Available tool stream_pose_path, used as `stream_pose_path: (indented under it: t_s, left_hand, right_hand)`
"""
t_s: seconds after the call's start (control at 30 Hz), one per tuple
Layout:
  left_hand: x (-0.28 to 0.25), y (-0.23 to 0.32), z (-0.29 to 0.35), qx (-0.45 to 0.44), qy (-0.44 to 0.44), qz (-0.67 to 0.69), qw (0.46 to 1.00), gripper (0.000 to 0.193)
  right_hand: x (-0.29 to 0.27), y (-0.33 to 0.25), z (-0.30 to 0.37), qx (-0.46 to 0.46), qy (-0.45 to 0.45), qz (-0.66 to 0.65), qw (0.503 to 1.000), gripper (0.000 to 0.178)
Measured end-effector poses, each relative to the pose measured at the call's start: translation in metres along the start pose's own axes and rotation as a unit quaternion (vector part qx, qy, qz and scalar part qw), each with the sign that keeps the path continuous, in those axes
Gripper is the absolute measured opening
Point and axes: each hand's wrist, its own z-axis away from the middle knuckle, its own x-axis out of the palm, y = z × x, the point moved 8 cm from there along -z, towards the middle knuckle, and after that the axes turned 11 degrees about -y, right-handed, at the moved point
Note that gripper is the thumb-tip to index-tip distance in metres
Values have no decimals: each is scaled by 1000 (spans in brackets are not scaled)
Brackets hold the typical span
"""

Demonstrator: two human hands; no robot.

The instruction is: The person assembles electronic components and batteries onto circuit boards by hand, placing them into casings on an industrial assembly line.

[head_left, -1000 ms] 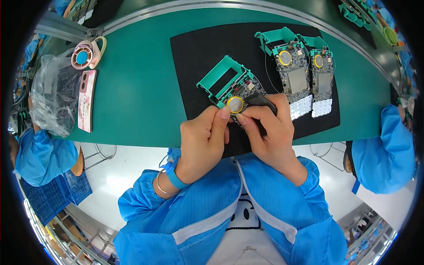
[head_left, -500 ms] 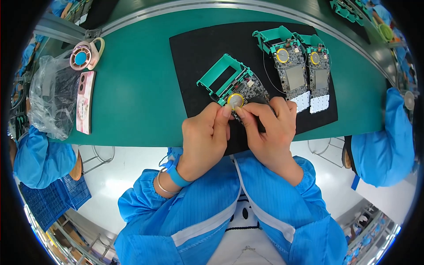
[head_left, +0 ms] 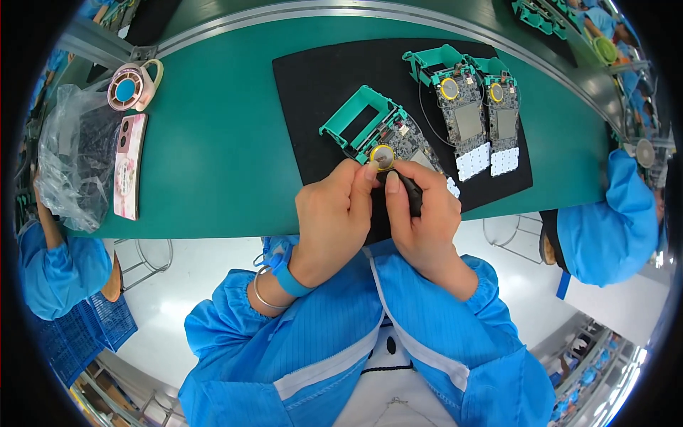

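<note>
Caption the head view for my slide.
Left hand at a silver disc on a circuit board, right hand holding a black object.

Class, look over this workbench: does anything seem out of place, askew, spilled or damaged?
No spill or damage is visible. The phone, round fan-like device and crumpled plastic bag at the left of the green bench seem out of place, being unlike the circuit boards on the black mat.

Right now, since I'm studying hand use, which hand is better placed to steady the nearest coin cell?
Left hand, probably: its thumb is at the coin cell, while the right hand grips a black object.
</note>
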Motion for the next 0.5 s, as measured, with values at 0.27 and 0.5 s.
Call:
stream_pose_path:
  t_s: [0.27, 0.5]
  left_hand:
    - [-1, -2, 1, 8, 0, 5, 1000, 25]
    - [0, 0, 1, -6, -5, -8, 1000, 25]
  right_hand:
    - [4, -5, -1, -30, 18, 37, 999, 17]
    - [0, 0, -5, -5, 7, 2, 1000, 16]
